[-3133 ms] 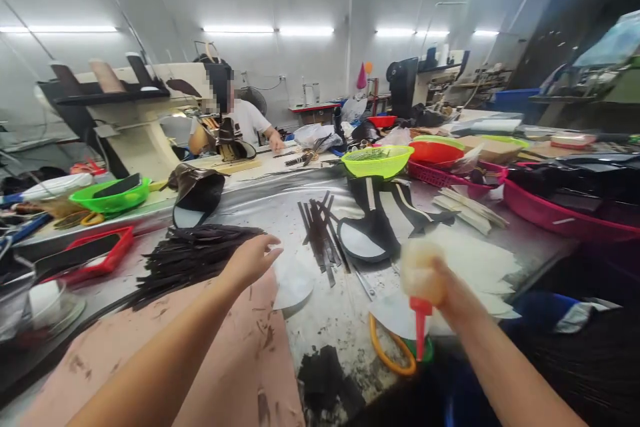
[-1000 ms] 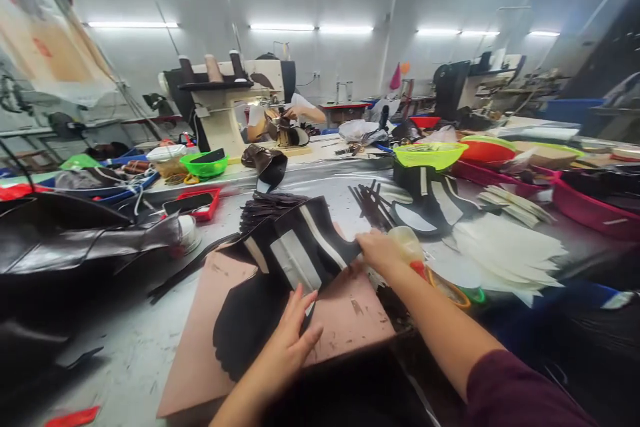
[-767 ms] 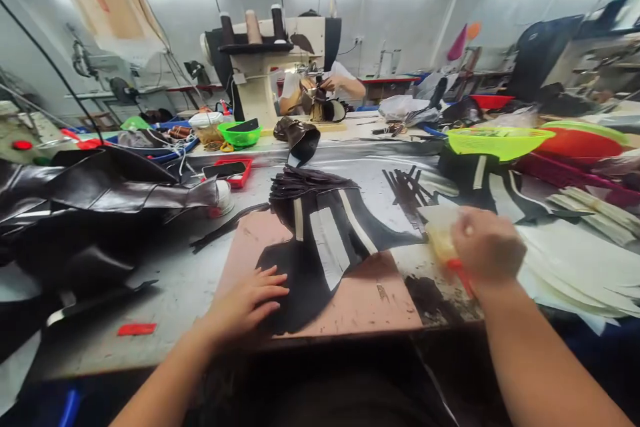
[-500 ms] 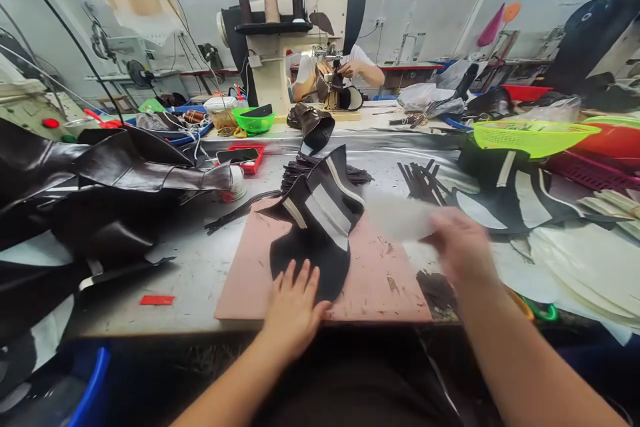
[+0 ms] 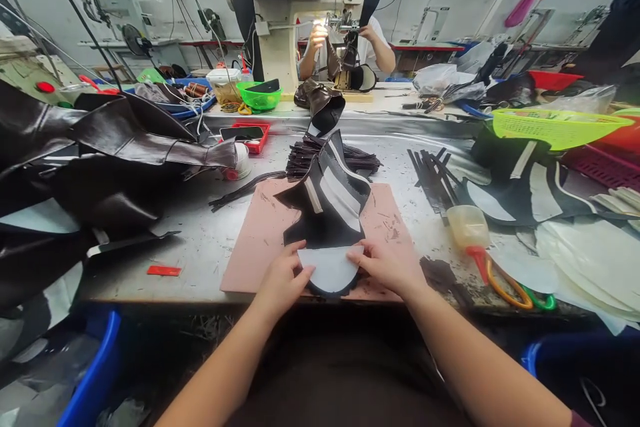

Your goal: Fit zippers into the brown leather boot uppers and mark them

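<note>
A black leather shoe upper [image 5: 327,203] with white strips lies on a pink cutting mat [image 5: 260,240] at the table's near edge. On its near end sits a rounded white lining piece [image 5: 330,267]. My left hand [image 5: 283,280] presses the left side of that piece with its fingers, and my right hand [image 5: 390,267] presses the right side. Neither hand grips anything. A squeeze bottle of glue [image 5: 467,230] with a red nozzle lies to the right, beside scissors with orange and green handles [image 5: 520,287].
Dark leather pieces [image 5: 90,167] pile up on the left. Black strips [image 5: 430,177], more uppers [image 5: 520,190], white linings [image 5: 590,260] and a green basket [image 5: 555,127] fill the right. Across the table another person [image 5: 370,47] works at a sewing machine [image 5: 290,13].
My right hand let go of the glue bottle, brought a white lining piece over and laid it on the upper's near end. Both hands now press it down.
</note>
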`<state>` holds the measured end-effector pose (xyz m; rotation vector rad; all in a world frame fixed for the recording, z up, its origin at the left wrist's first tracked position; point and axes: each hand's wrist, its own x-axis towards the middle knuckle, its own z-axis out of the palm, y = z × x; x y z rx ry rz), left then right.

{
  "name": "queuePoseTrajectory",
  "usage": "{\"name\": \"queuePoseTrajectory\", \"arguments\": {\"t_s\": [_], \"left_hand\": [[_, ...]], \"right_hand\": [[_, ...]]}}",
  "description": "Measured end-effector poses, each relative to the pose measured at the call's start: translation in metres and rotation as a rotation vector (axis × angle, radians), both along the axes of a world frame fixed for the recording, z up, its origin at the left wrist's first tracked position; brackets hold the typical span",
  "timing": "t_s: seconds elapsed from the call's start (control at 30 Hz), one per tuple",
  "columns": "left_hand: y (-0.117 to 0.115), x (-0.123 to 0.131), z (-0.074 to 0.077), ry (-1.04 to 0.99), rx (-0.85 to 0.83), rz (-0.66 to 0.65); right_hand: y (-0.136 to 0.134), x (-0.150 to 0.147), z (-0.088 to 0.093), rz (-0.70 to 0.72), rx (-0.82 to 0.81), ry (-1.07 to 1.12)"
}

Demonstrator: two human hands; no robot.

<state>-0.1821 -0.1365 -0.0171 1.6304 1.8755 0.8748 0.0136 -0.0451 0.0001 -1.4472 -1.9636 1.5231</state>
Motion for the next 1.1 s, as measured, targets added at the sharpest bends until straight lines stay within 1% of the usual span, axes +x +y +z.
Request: {"name": "queuePoseTrajectory", "arguments": {"t_s": [0.1, 0.2, 0.37, 0.53, 0.6, 0.67, 0.7, 0.73, 0.77, 0.8, 0.83, 0.87, 0.9, 0.97, 1.03, 1.07, 1.1], "left_hand": [[0.001, 0.001, -0.003, 0.022, -0.002, -0.012], [0.0, 0.001, -0.003, 0.056, -0.003, -0.031], [0.002, 0.002, -0.001, 0.15, 0.007, -0.057], [0.0, 0.005, 0.002, 0.265, 0.027, -0.093], [-0.002, 0.007, 0.004, 0.317, 0.046, -0.077], [-0.005, 0.01, 0.004, 0.426, 0.091, -0.008], [-0.006, 0.011, 0.003, 0.496, 0.117, -0.001], [-0.007, 0.013, 0.002, 0.566, 0.139, -0.039], [-0.007, 0.014, 0.0, 0.626, 0.146, -0.118], [-0.007, 0.016, -0.002, 0.665, 0.136, -0.223], [-0.007, 0.017, -0.003, 0.676, 0.11, -0.329], [-0.007, 0.019, -0.004, 0.672, 0.081, -0.406], [-0.008, 0.02, -0.004, 0.661, 0.054, -0.451], [-0.01, 0.019, -0.003, 0.637, 0.024, -0.501], [-0.015, 0.01, 0.001, 0.608, 0.004, -0.562], [-0.018, 0.001, 0.002, 0.591, -0.011, -0.596], [-0.021, -0.013, 0.003, 0.571, -0.026, -0.616]], "right_hand": [[0.001, -0.003, 0.004, 0.024, 0.105, -0.115], [0.003, -0.005, 0.006, 0.057, 0.169, -0.194], [0.004, -0.006, 0.004, 0.105, 0.27, -0.263], [-0.001, -0.007, 0.001, 0.147, 0.432, -0.306], [-0.002, -0.006, 0.001, 0.141, 0.542, -0.373], [-0.004, -0.004, -0.002, 0.121, 0.713, -0.458], [-0.006, -0.004, -0.004, 0.132, 0.813, -0.472], [-0.009, -0.003, -0.008, 0.174, 0.905, -0.452], [-0.013, -0.004, -0.012, 0.246, 0.975, -0.4], [-0.018, -0.004, -0.017, 0.335, 1.02, -0.34], [-0.023, -0.005, -0.023, 0.419, 1.04, -0.291], [-0.028, -0.006, -0.028, 0.481, 1.036, -0.269], [-0.033, -0.007, -0.033, 0.508, 1.014, -0.273], [-0.037, -0.007, -0.036, 0.523, 0.936, -0.306], [-0.029, 0.0, -0.032, 0.523, 0.841, -0.293], [-0.02, 0.009, -0.027, 0.48, 0.808, -0.276], [-0.008, 0.022, -0.022, 0.386, 0.797, -0.264]]}}
